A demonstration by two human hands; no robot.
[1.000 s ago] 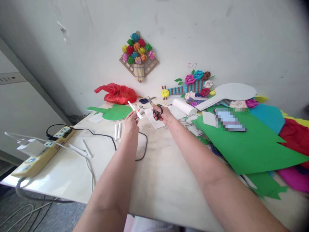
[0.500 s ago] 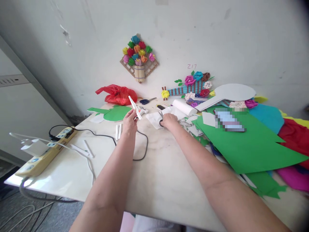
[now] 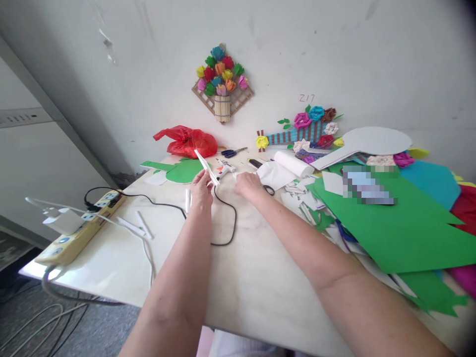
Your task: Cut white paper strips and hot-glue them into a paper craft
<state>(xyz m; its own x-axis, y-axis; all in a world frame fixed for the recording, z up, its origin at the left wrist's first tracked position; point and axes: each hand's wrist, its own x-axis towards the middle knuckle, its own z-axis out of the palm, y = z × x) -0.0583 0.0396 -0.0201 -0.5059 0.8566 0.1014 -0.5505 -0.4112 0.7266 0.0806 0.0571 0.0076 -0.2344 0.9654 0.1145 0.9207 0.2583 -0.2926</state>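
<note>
My left hand [image 3: 202, 190] is closed on a narrow white strip [image 3: 205, 164], which slants up and to the left above the table. My right hand [image 3: 248, 185] is just right of a white glue gun [image 3: 225, 169]; its fingertips are hidden, so I cannot tell whether they hold anything. Scissors [image 3: 268, 190] lie beside my right wrist, with only a dark handle loop showing. A roll of white sheet [image 3: 293, 164] rests behind them, partly unrolled. More white strips [image 3: 187, 199] lie beside my left wrist.
A yellow power strip [image 3: 80, 230] with plugs runs along the left edge. A black cord [image 3: 235, 218] loops between my arms. Green shapes [image 3: 186, 171], a red bag [image 3: 189, 141] and dark-handled scissors [image 3: 231, 152] lie at the back. Green sheets [image 3: 386, 228] and scraps [image 3: 303, 198] cover the right.
My right hand has let go of the scissors, which now lie on the table, and has moved left toward the glue gun. My left hand still holds the white strip. The view has shifted slightly.
</note>
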